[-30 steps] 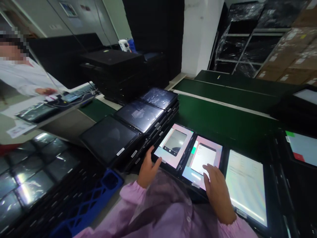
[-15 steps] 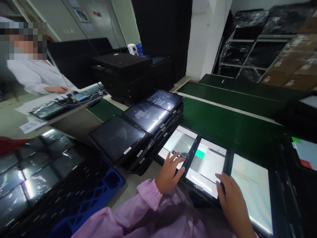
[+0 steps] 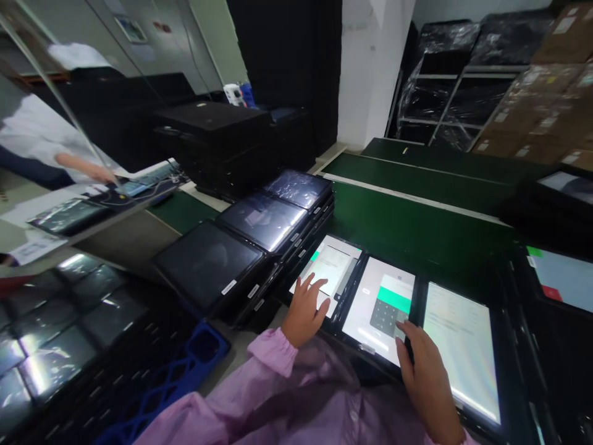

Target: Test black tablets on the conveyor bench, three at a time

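The left hand (image 3: 303,312) rests with fingers spread open on the lit left tablet (image 3: 330,272). The right hand (image 3: 424,377), fingers loosely open, touches the middle tablet (image 3: 382,303) near its lower right corner, on the green surface (image 3: 417,228); dark tablet stacks (image 3: 250,241) sit left.

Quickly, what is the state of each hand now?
Left hand: open, fingers on the left tablet, holding nothing.
Right hand: open, fingertips on the middle tablet, holding nothing.

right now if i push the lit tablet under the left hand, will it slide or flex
The lit tablet looks like a rigid flat slab, so probably no flex. Its glossy glass looks slippery under the left hand. Lying flat beside the keypad tablet, it likely slides, not tips.
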Demonstrator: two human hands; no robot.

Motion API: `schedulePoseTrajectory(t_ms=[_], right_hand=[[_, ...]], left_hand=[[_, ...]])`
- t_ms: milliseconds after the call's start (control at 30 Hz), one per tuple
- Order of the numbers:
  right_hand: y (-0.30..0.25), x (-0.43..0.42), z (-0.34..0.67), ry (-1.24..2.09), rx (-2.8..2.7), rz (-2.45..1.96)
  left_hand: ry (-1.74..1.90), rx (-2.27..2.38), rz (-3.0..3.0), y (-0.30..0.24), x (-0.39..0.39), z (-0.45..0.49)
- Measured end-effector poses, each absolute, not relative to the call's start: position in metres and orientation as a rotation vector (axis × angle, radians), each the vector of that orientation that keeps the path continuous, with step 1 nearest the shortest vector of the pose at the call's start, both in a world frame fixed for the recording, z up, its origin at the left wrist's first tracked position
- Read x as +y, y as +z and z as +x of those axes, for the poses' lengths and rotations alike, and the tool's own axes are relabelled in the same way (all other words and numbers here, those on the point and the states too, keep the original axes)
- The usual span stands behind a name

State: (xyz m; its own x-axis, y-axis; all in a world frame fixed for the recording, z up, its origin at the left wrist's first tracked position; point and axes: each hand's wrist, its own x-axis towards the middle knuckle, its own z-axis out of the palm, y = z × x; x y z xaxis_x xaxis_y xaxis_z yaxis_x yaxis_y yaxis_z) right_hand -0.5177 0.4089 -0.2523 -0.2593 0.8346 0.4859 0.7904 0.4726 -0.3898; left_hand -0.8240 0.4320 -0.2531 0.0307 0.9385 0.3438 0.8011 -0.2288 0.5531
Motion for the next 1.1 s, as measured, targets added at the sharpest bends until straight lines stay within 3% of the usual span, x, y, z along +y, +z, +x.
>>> schedulePoseTrajectory(t_ms=[233,467,767,1100], right_hand=[[-0.256,0.413,-0.529,0.091,-2.083,-1.25],[-0.255,0.41,-0.534,0.131,-2.112,-1.286],[-0.266,0.418,-0.524,0.075,-2.129,-1.236],[-0.248,0.407,-0.511,0.062,-1.964,-1.473]], left_hand=[[0.997,1.819,2.14,-0.253,0.435,-0.825],[1.334,1.829,1.941,-0.262,0.435,-0.843],[1.645,1.848,1.779,-0.296,0.438,-0.864],[1.763,1.861,1.758,-0.341,0.439,-0.864]])
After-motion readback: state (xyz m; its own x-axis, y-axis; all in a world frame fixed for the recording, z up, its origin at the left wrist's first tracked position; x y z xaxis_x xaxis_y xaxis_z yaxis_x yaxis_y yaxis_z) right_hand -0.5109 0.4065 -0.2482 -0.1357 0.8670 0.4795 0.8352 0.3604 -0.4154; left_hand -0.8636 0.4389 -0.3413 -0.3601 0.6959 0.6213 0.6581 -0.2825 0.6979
